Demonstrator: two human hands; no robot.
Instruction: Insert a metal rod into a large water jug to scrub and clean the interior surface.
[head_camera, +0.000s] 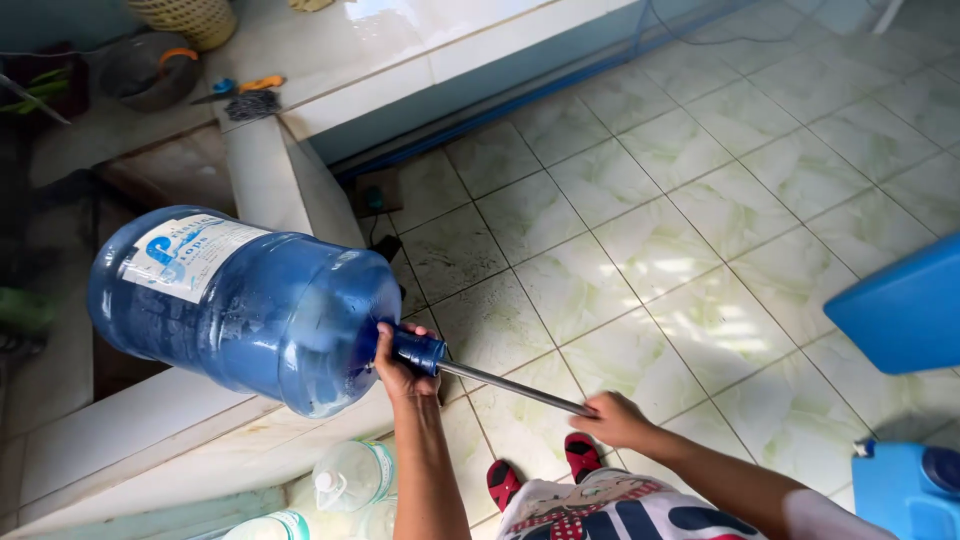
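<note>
Jug on its side | left hand clasps neck | right hand grips rod, in line with jug's neck

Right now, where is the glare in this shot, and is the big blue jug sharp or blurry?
Head view: daylight glare washes out the white ledge at the top and leaves soft sheen patches on the floor tiles; the big blue water jug is sharp, with a small highlight near its shoulder; the left edge falls into deep shadow; wide-angle bending shows in the tile lines.
</note>
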